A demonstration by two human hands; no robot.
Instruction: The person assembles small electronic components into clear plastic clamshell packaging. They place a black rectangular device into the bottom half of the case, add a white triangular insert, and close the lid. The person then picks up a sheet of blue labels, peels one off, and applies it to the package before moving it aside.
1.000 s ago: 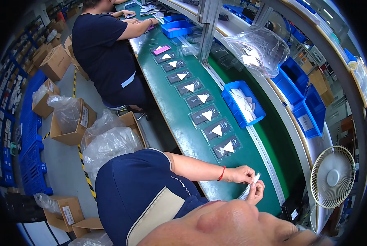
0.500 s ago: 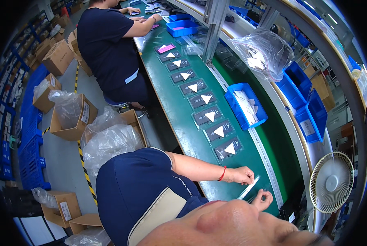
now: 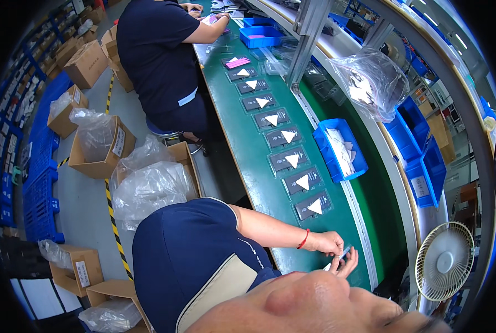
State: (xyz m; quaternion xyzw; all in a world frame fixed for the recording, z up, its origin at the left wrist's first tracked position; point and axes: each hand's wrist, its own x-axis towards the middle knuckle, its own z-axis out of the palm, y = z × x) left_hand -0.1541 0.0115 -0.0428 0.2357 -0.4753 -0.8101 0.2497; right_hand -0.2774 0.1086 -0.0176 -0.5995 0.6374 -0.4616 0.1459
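Observation:
My left hand (image 3: 327, 242), with a red cord at the wrist, is closed in a pinch over the near end of the green workbench (image 3: 292, 252). Close beside it, my right hand (image 3: 346, 263) curls its fingers around a thin clear plastic piece (image 3: 345, 252) with a whitish part. Both hands meet at this piece, and fingers hide most of it. Beyond my left hand, a flat black pack (image 3: 311, 206) lies in a clear tray with a white triangular paper on top. Several similar packs (image 3: 302, 181) continue in a row up the bench.
A blue bin (image 3: 362, 167) of white papers stands right of the row. Pink strips (image 3: 237, 62) lie at its far end. A co-worker (image 3: 159, 61) sits farther up. A fan (image 3: 445, 261) and a metal post (image 3: 303, 50) are at right; cartons (image 3: 95, 161) stand on the floor at left.
My hands have come together; the right has moved up toward the left, and the piece between them is now mostly covered. The whole view has shifted slightly. The co-worker's hands have lifted something.

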